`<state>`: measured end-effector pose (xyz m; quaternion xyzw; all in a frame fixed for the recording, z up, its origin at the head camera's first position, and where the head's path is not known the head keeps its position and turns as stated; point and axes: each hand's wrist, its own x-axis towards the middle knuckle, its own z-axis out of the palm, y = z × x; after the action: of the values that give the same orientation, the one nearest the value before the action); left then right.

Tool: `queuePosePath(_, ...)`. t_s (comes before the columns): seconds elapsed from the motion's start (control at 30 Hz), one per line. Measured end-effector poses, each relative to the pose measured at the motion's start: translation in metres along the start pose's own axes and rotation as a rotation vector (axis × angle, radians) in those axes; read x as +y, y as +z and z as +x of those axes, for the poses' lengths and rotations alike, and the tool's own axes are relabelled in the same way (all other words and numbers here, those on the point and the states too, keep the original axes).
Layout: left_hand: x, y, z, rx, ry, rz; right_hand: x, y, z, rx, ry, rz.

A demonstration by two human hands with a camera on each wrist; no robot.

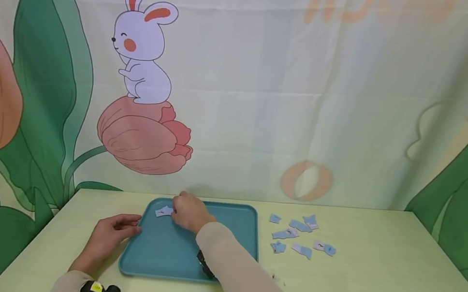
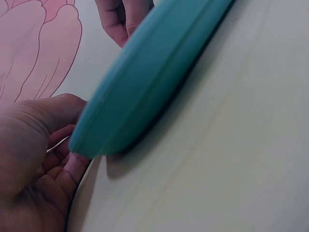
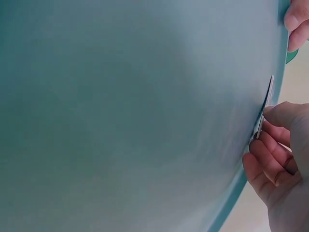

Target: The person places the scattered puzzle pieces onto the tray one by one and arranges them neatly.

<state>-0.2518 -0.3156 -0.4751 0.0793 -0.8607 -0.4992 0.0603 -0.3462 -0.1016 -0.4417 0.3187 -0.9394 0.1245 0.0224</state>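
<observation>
A teal tray (image 1: 168,255) lies on the table. Over its far left part, my right hand (image 1: 190,213) pinches a pale puzzle piece (image 1: 163,211) with a dark mark on it. In the right wrist view this piece (image 3: 271,89) appears edge-on, between thumb and fingers, near the tray's rim (image 3: 227,205). My left hand (image 1: 106,237) touches the tray's left edge with thumb and fingertips. The left wrist view has the left hand (image 2: 36,150) beside the tray's outer wall (image 2: 130,92), its fingertips partly hidden.
Several blue and pale puzzle pieces (image 1: 300,226) lie loose on the table (image 1: 365,289), right of the tray. Small specks (image 1: 274,276) sit near the tray's right front. A printed curtain (image 1: 240,93) with a rabbit hangs behind the table.
</observation>
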Motion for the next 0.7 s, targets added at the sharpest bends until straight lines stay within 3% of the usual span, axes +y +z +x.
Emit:
queuePosePath(0.3, 0.000, 0.001, 0.002, -0.004, -0.004, 0.002, 0.000, 0.002, -0.001, 0.018, -0.012, -0.044)
queuePosePath(0.7, 0.000, 0.001, 0.001, 0.004, 0.009, -0.003, 0.009, -0.008, -0.015, 0.021, 0.052, 0.254)
